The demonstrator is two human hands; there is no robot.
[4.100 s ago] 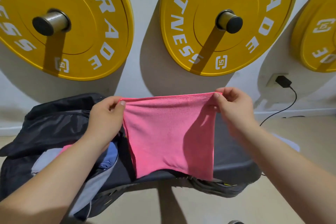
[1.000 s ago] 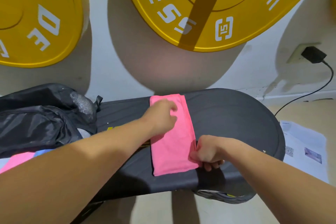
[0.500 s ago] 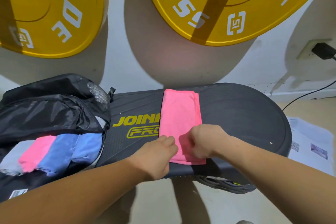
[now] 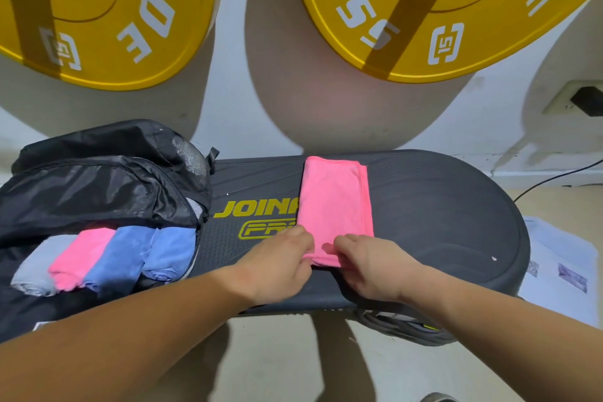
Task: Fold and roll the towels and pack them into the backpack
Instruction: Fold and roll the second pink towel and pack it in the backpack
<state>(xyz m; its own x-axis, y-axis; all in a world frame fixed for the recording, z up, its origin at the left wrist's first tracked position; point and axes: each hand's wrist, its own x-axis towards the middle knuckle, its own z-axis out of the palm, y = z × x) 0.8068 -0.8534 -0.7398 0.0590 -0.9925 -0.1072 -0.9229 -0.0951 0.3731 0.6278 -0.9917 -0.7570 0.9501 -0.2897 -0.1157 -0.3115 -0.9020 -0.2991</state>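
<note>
A pink towel (image 4: 336,202), folded into a long narrow strip, lies lengthwise on the black oval platform (image 4: 440,215). My left hand (image 4: 280,264) and my right hand (image 4: 368,264) both pinch its near end, which is curled up into the start of a roll. At the left an open black backpack (image 4: 98,179) lies on its side. Several rolled towels sit side by side in it: a grey one (image 4: 36,268), a pink one (image 4: 81,254) and two blue ones (image 4: 143,251).
Two yellow weight plates (image 4: 424,10) hang on the white wall behind. A wall socket with a black plug (image 4: 584,101) and its cable is at the far right. Printed paper (image 4: 561,271) lies on the floor right of the platform.
The spread towel was folded to a narrow strip and laid on the platform. In the last second my left hand came from the far end to the near end, which now curls up.
</note>
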